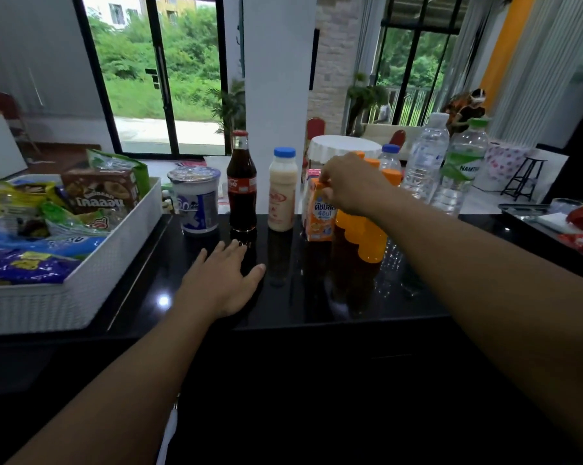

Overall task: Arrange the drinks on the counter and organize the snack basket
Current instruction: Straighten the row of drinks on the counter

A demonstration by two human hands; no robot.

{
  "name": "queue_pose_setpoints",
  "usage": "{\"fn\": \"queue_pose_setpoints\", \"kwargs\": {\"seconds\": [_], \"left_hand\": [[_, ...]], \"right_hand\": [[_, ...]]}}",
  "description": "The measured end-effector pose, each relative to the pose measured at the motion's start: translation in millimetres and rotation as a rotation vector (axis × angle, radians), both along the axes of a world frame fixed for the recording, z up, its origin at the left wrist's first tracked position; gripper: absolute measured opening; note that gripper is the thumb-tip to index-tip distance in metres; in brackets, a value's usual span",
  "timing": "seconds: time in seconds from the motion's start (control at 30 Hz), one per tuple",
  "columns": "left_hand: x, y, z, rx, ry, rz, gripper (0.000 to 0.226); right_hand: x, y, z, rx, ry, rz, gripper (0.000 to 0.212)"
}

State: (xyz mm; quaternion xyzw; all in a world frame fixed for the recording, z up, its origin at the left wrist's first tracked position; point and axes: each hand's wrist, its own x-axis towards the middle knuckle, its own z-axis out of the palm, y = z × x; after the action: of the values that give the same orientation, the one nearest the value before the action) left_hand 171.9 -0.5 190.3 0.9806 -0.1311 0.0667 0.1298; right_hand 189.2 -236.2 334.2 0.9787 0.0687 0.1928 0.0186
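Nearest, the left hand [221,283] lies palm down on the glossy black worktop [300,307], its fingers [241,248] straight and slightly spread, holding nothing. Their tips stop just short of the cola bottle.

To the left, the white woven snack basket [92,286] stands on the worktop's left end. It is packed with snacks, among them a blue packet [31,263] at its near side, a brown box [98,193] and a green packet [122,166] at the far side.

Farther back, the drinks stand in a row along the far edge. From left to right they are a foil-lidded white tub [197,203], the cola bottle [241,186], a blue-capped milk bottle [282,193] and an orange carton [318,219].

The right hand [350,186] reaches in from the right, and its curled fingers [324,184] grip the top of the orange carton, which stands upright on the worktop.

Just right of the carton and partly hidden by the hand are orange-capped bottles [391,176]. Beyond them stand a small blue-capped water bottle [389,156], a tall clear water bottle [426,156] and a green-capped water bottle [464,166].
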Motion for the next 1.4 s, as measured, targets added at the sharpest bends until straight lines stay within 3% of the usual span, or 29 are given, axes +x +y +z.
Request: {"fn": "queue_pose_setpoints", "kwargs": {"seconds": [0.2,0.47,0.7,0.9,1.23,1.4], "left_hand": [[4,-1,-2,0.009,-0.006,0.016,0.082],[2,-1,0,0.011,-0.035,0.016,0.078],[1,-2,0,0.009,-0.042,0.012,0.077],[1,-1,0,0.004,-0.040,0.011,0.078],[1,-1,0,0.011,-0.039,0.015,0.077],[0,-2,1,0.011,-0.036,0.014,0.077]], "right_hand": [[4,-2,-2,0.053,-0.028,0.040,0.014],[8,-6,7,-0.022,-0.038,0.046,0.033],[16,-17,22,-0.150,0.254,0.100,0.077],[22,-14,24,-0.172,0.229,0.105,0.061],[27,-5,22,-0.154,0.287,0.085,0.062],[32,0,17,-0.167,0.191,0.026,0.041]]}}
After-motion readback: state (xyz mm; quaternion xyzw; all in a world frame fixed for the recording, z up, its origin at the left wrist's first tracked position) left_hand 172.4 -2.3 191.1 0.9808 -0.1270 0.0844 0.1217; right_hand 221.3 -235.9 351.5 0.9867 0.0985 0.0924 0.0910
